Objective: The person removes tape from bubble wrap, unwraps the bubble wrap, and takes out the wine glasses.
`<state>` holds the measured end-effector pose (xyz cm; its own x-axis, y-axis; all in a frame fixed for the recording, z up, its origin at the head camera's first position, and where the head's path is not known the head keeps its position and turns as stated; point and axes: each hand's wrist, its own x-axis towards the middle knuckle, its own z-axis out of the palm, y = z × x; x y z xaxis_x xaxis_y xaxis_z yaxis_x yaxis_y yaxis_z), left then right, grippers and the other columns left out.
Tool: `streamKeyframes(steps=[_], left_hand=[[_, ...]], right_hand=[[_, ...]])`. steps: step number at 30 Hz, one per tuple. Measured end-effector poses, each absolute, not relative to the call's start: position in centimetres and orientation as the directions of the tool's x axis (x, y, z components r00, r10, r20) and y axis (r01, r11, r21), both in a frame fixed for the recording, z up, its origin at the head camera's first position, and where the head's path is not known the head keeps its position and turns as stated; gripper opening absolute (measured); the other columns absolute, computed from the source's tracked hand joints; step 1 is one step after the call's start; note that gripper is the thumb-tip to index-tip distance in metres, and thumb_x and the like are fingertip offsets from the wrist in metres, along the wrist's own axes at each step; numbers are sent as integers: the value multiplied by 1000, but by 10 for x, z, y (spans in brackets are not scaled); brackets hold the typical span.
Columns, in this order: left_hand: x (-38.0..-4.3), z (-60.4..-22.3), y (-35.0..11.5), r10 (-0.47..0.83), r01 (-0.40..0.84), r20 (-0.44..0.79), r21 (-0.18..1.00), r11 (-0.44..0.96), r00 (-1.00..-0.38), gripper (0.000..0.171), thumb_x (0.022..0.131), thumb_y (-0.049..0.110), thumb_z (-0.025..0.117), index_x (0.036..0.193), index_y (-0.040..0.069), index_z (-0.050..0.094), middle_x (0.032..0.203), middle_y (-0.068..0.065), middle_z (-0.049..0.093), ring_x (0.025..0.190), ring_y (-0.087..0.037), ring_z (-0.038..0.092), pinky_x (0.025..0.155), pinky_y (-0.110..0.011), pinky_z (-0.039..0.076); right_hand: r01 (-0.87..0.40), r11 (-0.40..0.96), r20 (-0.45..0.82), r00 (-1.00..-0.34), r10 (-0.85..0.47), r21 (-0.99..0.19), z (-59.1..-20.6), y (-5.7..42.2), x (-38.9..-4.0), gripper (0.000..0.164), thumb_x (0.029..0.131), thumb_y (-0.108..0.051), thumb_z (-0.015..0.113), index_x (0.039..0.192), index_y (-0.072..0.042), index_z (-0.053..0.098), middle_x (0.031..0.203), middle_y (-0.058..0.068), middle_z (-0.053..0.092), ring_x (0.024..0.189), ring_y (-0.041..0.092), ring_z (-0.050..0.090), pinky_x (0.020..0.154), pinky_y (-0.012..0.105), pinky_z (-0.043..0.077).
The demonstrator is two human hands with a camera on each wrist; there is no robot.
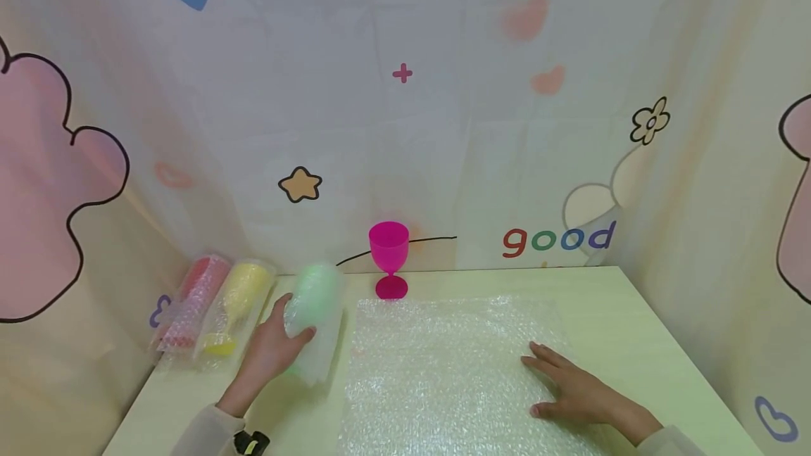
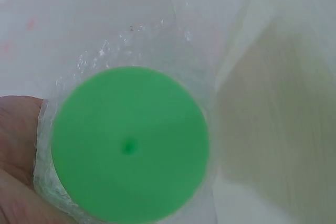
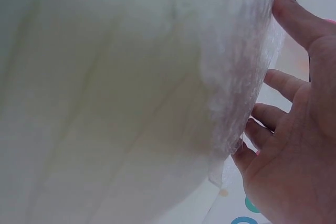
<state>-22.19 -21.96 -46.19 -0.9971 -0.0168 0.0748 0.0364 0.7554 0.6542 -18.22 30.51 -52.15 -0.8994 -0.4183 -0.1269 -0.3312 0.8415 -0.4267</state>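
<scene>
Hands: left (image 1: 271,349) grips wrapped green cup (image 1: 318,298); right (image 1: 578,391), spread, touches bubble wrap (image 1: 437,371).

head: even, muted light; bubble wrap (image 1: 443,378) glints white | left wrist: washed-out, soft focus, broad shadow over table (image 2: 283,124) | right wrist: dim, low contrast, hazy

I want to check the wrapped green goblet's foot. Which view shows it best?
The left wrist view: the round foot faces the camera almost whole. The head view shows the goblet lengthwise, its foot only a faint green patch; the right wrist view shows no clear foot.
</scene>
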Motion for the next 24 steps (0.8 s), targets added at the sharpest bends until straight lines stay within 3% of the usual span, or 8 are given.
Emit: streamKeyframes(steps=[6,13,18,24], left_hand=[[-213,-457,-194,-27,35,78,701,712,-997,80,90,35,68,152,7,26,132,-32,57,111,-46,62,73,-46,56],[-207,-464,-163,-5,54,75,768,638,-997,79,89,36,70,152,9,28,137,-29,55,118,-43,60,82,-50,55],[-203,-473,-139,14,21,16,831,555,-1000,79,88,38,71,151,11,31,142,-23,53,123,-39,56,90,-52,52],[-197,-480,-112,60,-48,-77,920,390,-995,79,88,37,71,150,10,30,138,-19,54,115,-32,59,86,-45,54]], right_hand=[[-358,837,-105,-895,-435,-414,-520,305,-181,90,77,-61,71,147,-11,44,160,21,27,143,50,29,105,67,38],[-360,834,-97,-895,-435,-418,-519,304,-180,90,77,-61,71,146,-10,45,160,22,27,143,50,29,105,67,37],[-348,837,-107,-898,-428,-423,-519,304,-181,90,76,-60,72,146,-10,45,160,22,27,143,50,29,105,67,37],[-342,841,-115,-899,-423,-420,-521,304,-182,90,76,-60,72,147,-11,45,160,21,27,144,50,28,105,67,37]])
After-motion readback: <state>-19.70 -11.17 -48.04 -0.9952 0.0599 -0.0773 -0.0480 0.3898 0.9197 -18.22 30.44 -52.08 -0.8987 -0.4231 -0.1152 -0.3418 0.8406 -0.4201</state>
